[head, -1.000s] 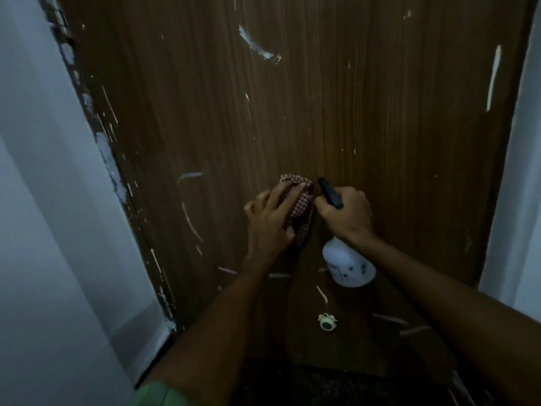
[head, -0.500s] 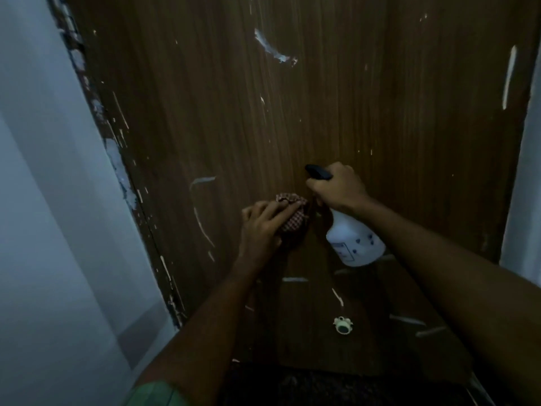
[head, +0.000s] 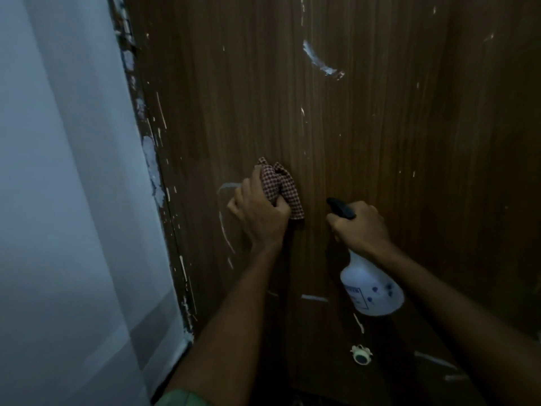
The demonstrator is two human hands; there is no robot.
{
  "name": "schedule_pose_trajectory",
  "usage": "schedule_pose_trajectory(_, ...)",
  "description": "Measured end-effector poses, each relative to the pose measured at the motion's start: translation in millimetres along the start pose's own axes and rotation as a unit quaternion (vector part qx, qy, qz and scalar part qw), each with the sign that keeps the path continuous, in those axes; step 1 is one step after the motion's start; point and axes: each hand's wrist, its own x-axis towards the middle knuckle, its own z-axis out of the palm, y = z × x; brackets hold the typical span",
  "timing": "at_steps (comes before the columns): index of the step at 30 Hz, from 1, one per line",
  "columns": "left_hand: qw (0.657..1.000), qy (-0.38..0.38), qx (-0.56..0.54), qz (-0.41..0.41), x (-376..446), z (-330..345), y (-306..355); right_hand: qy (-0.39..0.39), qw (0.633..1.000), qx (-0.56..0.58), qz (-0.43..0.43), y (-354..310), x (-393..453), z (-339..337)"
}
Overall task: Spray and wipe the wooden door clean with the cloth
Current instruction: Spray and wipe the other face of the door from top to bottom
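Fingers around cloth against door

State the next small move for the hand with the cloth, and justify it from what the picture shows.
Probably slide the left hand and its checked cloth leftward over the curved white streak on the wooden door. The cloth is already bunched against the wood, and that mark lies right beside the fingers. The right hand holds the spray bottle ready.
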Motion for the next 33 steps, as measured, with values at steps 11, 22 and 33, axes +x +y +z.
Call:
schedule_pose_trajectory(11, 0.998, 0.029, 0.052, 0.010, 16, -19, -61, -0.010, 0.999, 0.032, -0.032, -34, 0, 35)
schedule_pose_trajectory(22, 0.970, -0.077, 0.082, 0.215, 14, -25, -96, 0.005, 0.999, 0.050, -0.019, -63, 10, 78)
schedule_pose_trajectory(33, 0.999, -0.013, -0.028, -0.022, 39, -39, -120, -0.046, 0.995, 0.093, 0.009, -110, 28, 126)
